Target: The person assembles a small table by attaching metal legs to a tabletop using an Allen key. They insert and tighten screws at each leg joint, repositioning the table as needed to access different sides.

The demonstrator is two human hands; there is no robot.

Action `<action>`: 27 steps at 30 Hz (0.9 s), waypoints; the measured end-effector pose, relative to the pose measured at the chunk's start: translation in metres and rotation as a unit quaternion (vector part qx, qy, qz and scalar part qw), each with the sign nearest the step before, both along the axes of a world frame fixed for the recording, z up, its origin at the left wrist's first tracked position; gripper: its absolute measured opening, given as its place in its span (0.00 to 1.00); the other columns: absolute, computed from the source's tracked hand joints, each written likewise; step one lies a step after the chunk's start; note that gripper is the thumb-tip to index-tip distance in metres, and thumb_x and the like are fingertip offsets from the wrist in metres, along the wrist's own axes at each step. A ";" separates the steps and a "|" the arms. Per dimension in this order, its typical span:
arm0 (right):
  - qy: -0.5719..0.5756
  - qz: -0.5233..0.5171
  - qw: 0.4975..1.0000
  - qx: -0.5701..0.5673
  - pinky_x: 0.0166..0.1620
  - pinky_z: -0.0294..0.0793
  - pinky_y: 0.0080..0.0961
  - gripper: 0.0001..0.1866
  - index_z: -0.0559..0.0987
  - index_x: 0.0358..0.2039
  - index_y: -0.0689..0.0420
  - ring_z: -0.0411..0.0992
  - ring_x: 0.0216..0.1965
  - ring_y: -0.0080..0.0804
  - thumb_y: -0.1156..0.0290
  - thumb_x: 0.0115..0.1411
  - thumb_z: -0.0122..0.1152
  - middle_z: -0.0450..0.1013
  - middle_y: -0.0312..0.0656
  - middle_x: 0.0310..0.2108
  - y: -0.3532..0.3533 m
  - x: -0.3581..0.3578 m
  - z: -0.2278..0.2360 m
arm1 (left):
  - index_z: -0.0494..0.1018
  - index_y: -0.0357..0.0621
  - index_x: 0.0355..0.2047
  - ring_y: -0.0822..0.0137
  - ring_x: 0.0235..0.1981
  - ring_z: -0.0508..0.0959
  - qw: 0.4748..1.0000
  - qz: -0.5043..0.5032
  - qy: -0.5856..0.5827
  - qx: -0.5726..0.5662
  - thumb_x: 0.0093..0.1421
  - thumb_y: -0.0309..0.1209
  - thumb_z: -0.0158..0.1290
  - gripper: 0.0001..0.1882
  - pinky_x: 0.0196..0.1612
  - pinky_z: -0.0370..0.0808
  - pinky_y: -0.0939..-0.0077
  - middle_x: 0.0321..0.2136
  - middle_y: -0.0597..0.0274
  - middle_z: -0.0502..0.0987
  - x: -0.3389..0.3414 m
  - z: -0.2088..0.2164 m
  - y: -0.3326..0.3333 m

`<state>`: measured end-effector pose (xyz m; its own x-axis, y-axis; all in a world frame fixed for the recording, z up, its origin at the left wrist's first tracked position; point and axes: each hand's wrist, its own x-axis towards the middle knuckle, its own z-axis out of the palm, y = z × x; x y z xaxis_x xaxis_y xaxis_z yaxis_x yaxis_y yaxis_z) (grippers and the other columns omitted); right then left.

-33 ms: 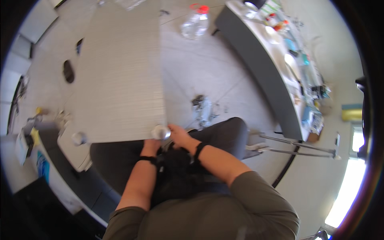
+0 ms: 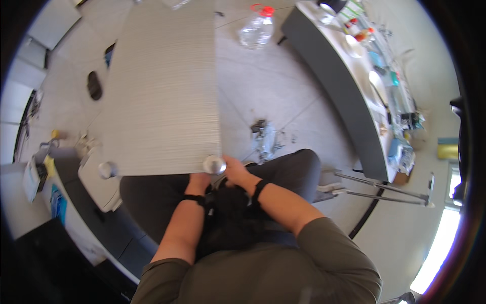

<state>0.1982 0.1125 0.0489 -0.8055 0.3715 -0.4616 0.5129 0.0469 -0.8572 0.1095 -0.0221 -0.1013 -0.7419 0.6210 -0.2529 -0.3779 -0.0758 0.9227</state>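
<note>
A long pale panel with fine lines across it [image 2: 162,91] reaches from my lap far ahead. At its near corners sit two round silvery caps, the right one [image 2: 214,164] close to my hands and the left one [image 2: 107,170] apart from them. Beside and partly behind the right cap, my right hand [image 2: 238,171] has its fingers bent in at the corner. My left hand [image 2: 199,179] is under the near edge, just left of that cap, its fingers hidden by the panel. Black bands circle both wrists.
A long grey-sided table [image 2: 329,81] on the right carries bowls, bottles and bags. On the floor lie a clear jug with a red cap [image 2: 257,29], a plastic bag [image 2: 266,141] and a dark slipper [image 2: 94,86]. A metal-legged stand [image 2: 379,190] is right of my knee.
The whole view has shifted, so the panel, hands and room appear a little farther right. Both hands remain at the same panel corner.
</note>
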 end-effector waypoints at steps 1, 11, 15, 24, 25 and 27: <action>-0.050 0.052 0.988 0.137 0.41 0.70 0.33 0.13 0.75 0.40 0.56 0.72 0.40 0.47 0.62 0.60 0.51 0.74 0.50 0.37 0.002 0.001 0.008 | 0.72 0.46 0.39 0.54 0.42 0.72 1.000 -0.006 0.014 0.006 0.59 0.36 0.46 0.12 0.49 0.67 0.60 0.37 0.53 0.74 0.003 -0.004 0.003; -0.010 0.056 0.990 0.125 0.40 0.69 0.34 0.15 0.73 0.40 0.60 0.71 0.38 0.48 0.62 0.60 0.50 0.74 0.51 0.34 0.004 0.001 0.000 | 0.66 0.47 0.49 0.66 0.50 0.66 0.904 0.160 -0.384 0.096 0.63 0.42 0.43 0.18 0.55 0.61 0.70 0.47 0.65 0.70 -0.004 0.037 0.025; -0.003 0.058 0.988 0.141 0.39 0.69 0.35 0.13 0.73 0.39 0.61 0.71 0.37 0.49 0.64 0.59 0.49 0.73 0.51 0.33 0.004 0.004 -0.005 | 0.65 0.47 0.50 0.66 0.51 0.65 0.885 0.196 -0.416 0.076 0.63 0.42 0.44 0.19 0.56 0.59 0.70 0.49 0.66 0.68 -0.003 0.044 0.029; 0.009 0.029 0.992 0.126 0.40 0.69 0.31 0.14 0.73 0.40 0.61 0.72 0.37 0.44 0.66 0.59 0.48 0.74 0.51 0.34 0.001 0.007 0.003 | 0.63 0.47 0.52 0.65 0.52 0.65 0.898 0.152 -0.399 0.108 0.63 0.41 0.43 0.20 0.56 0.61 0.69 0.50 0.64 0.68 -0.001 0.032 0.028; 0.009 0.029 0.992 0.119 0.41 0.69 0.31 0.14 0.73 0.40 0.61 0.72 0.37 0.42 0.66 0.60 0.47 0.74 0.50 0.34 0.001 0.007 0.003 | 0.63 0.47 0.52 0.65 0.51 0.65 0.901 0.148 -0.391 0.116 0.63 0.41 0.43 0.20 0.56 0.61 0.69 0.49 0.65 0.68 -0.002 0.032 0.028; 0.007 0.036 0.992 0.119 0.42 0.68 0.31 0.15 0.73 0.41 0.62 0.72 0.37 0.39 0.64 0.61 0.47 0.74 0.48 0.34 0.002 0.006 0.004 | 0.64 0.47 0.52 0.65 0.51 0.65 0.883 0.167 -0.423 0.120 0.63 0.40 0.43 0.19 0.56 0.61 0.69 0.49 0.65 0.68 -0.002 0.030 0.027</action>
